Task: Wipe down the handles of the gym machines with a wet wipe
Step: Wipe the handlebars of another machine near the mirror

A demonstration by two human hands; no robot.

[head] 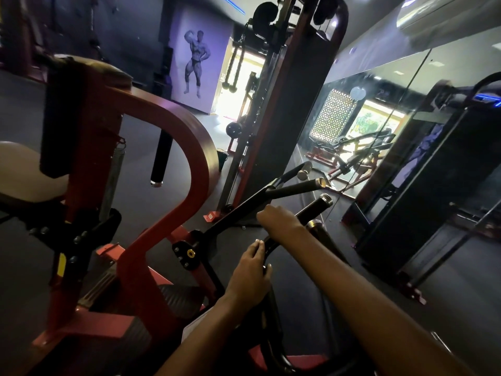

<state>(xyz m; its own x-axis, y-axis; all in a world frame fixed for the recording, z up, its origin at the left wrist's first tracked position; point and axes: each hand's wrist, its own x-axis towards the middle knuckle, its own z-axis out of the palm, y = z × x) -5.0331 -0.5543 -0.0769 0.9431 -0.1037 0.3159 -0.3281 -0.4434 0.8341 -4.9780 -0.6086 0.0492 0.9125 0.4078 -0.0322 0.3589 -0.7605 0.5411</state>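
Low at centre, black handle bar (267, 244) of red rowing machine (173, 147), slanting up toward mirror (406, 109). My left hand (250, 272) curled round bar's lower stretch, thumb on far side. My right hand (279, 221) closed over bar higher up, below foam grip (315, 206); wipe not visible, hidden if there. Second grip (295, 187) just beyond. Beige seat pad (24, 169) far left.

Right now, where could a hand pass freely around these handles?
Free: the gap between the red frame and the upper handle. Crowded: the black bar, gripped by the left hand and right hand.
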